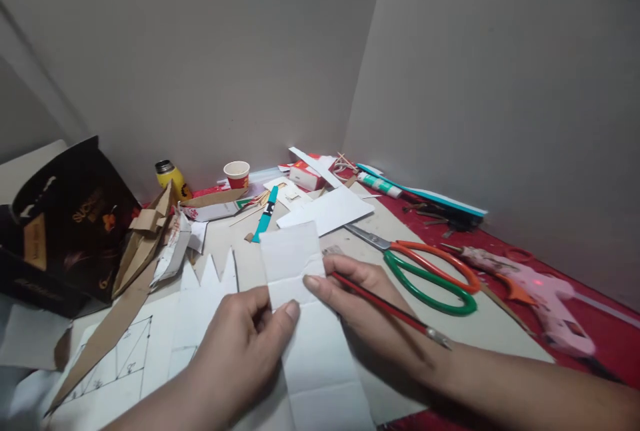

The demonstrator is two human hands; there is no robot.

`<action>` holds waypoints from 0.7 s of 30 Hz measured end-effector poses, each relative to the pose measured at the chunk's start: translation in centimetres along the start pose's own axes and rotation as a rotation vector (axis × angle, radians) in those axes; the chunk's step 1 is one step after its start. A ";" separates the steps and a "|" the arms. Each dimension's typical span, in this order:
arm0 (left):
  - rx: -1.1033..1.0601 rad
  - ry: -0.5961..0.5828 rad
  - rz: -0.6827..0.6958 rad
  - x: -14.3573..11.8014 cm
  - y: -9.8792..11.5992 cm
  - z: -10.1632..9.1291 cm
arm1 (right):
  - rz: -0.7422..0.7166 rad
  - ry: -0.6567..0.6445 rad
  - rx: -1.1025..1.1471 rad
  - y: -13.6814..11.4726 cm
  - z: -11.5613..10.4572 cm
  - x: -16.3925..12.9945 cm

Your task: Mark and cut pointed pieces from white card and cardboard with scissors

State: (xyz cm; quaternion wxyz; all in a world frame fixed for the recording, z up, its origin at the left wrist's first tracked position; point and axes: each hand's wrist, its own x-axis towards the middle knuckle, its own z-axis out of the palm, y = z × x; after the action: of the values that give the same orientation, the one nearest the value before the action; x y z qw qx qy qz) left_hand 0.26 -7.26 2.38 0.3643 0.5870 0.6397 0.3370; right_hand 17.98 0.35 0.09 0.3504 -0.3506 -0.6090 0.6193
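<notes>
A long strip of white card with creases across it is held up between both hands. My left hand pinches its left edge, thumb on the face and fingers behind. My right hand grips the right edge, its thumb near the upper crease. Tucked in that same hand is a red and black pencil, its metal-capped end toward my wrist. Its other end is hidden by the fingers. Behind the right hand lie scissors with one orange and one green handle.
A pink glue gun lies at right. A teal cutter, white card pieces and a paper cup sit farther back. At left are a dark box, cardboard scraps, a yellow bottle and a drawn sheet.
</notes>
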 end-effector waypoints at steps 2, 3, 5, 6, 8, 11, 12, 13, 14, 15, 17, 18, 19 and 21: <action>0.267 -0.011 0.016 0.7 1.1 -2.7 | -0.025 0.022 -0.053 -0.2 -0.4 0.2; 0.463 0.046 -0.011 1.1 1.5 -4.3 | -0.049 0.022 -0.098 -0.4 -0.5 0.3; 0.873 0.162 -0.193 1.8 1.5 -7.5 | -0.055 -0.002 -0.167 -0.6 -0.6 0.6; 0.938 0.180 -0.264 2.0 1.2 -8.9 | -0.028 -0.022 -0.171 -0.7 -0.5 0.7; 0.982 0.173 -0.377 2.3 -0.1 -11.0 | 0.066 -0.052 -0.143 -0.7 -0.2 1.0; 0.926 0.088 -0.500 2.2 -2.7 -12.0 | 0.167 -0.066 -0.151 -0.1 0.2 1.5; 0.887 0.066 -0.523 2.0 -3.3 -11.9 | 0.165 -0.073 -0.168 0.2 0.3 1.6; 0.848 0.049 -0.550 1.9 -3.9 -11.7 | 0.145 -0.083 -0.189 0.5 0.4 1.8; 0.806 0.047 -0.554 1.7 -4.2 -11.4 | 0.106 -0.093 -0.217 0.8 0.4 1.8; 0.764 0.048 -0.561 1.4 -4.4 -11.0 | 0.060 -0.105 -0.248 1.0 0.3 1.9; 0.676 0.054 -0.560 0.8 -4.5 -10.1 | -0.015 -0.125 -0.307 1.4 0.2 1.9; 0.632 0.054 -0.558 0.5 -4.3 -9.6 | -0.039 -0.130 -0.346 1.5 0.1 2.0; 0.588 0.053 -0.555 0.1 -4.2 -9.0 | -0.057 -0.131 -0.387 1.6 0.0 2.0; 0.502 0.048 -0.553 -0.8 -4.1 -7.7 | -0.091 -0.121 -0.467 1.7 -0.1 2.1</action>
State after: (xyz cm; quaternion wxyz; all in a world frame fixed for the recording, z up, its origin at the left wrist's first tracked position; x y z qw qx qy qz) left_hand -8.46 -8.42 2.81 0.2710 0.4549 0.8452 0.0720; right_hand 16.99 2.14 -1.62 0.2504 -0.3567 -0.7706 0.4651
